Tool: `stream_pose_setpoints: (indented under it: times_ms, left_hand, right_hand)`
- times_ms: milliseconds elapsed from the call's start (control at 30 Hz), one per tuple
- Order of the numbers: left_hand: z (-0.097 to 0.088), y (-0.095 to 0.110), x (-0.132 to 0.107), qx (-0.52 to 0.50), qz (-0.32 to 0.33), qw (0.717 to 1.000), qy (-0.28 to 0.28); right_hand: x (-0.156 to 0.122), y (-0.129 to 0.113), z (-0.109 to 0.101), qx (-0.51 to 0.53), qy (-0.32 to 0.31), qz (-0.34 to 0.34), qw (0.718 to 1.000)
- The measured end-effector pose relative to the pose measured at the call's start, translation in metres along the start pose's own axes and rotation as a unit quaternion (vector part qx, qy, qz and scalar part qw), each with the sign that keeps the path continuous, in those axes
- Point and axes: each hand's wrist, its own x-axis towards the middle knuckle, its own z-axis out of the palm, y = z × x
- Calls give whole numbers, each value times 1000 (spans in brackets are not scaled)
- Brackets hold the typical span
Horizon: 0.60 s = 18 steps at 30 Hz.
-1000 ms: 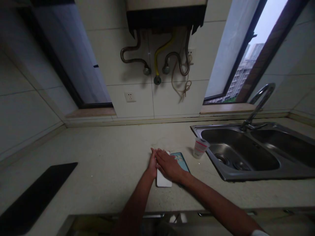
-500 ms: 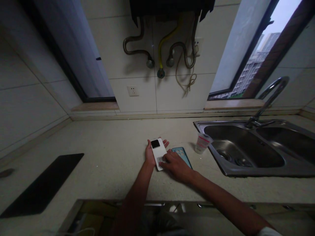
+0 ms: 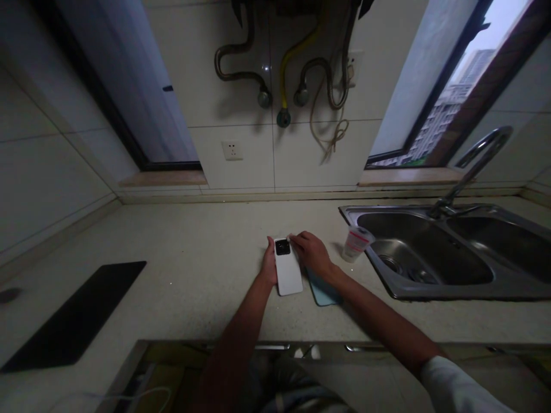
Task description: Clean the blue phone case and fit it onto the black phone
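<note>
Now | left hand [image 3: 270, 265] fingers grip white smartphone [image 3: 288, 272] edge | right hand [image 3: 312, 252] fingertips on top | teal case [image 3: 322, 291] beside

Home kitchen: stainless double sink [image 3: 424, 246] with gooseneck faucet [image 3: 476, 163], speckled stone countertop [image 3: 181, 241], tiled wall [image 3: 232, 166], gas pipes [image 3: 282, 86], wall socket [image 3: 232, 150], apartment-block view through window [image 3: 447, 109].

The speckled cream desk [image 3: 185, 269] carries a white phone [image 3: 288, 274] between the left grip [image 3: 269, 264] and right grip [image 3: 312, 252]. A teal phone case [image 3: 323, 292] lies just below the right grip, a clear plastic cup [image 3: 356, 244] stands near its right, and a black mat [image 3: 73, 315] lies well left of both.
</note>
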Motion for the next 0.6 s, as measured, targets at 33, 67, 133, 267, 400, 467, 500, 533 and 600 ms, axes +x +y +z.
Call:
stream_pose_setpoints:
  times_ms: [33, 67, 133, 267, 400, 467, 500, 533, 600]
  left_hand:
    - [-1, 0, 1, 2, -9, 1000, 7]
    - [-2, -1, 1, 2, -13, 1000, 12]
    - [-3, -2, 3, -2, 2, 1000, 10]
    - [-2, -2, 3, -10, 42, 999, -33]
    - [1, 2, -1, -13, 59, 998, -23]
    - [2, 4, -3, -14, 61, 998, -14]
    - [2, 5, -4, -15, 59, 998, -15]
    - [2, 5, -6, -16, 54, 998, -21]
    - [1, 6, -8, -15, 40, 998, -34]
  right_hand:
    - [5, -2, 2, 9, 12, 5, 1000]
    - [8, -5, 4, 13, 20, 4, 1000]
    - [10, -13, 9, 6, 15, -18, 1000]
    - [1, -33, 16, -16, -67, -96, 993]
    - [-14, -43, 9, -12, -172, -146, 974]
    - [-19, -43, 1, 12, -231, -177, 957]
    - [-22, -43, -2, 29, -259, -192, 946]
    - [-23, -42, -5, 48, -285, -205, 935]
    - [-26, -40, -10, 82, -332, -220, 914]
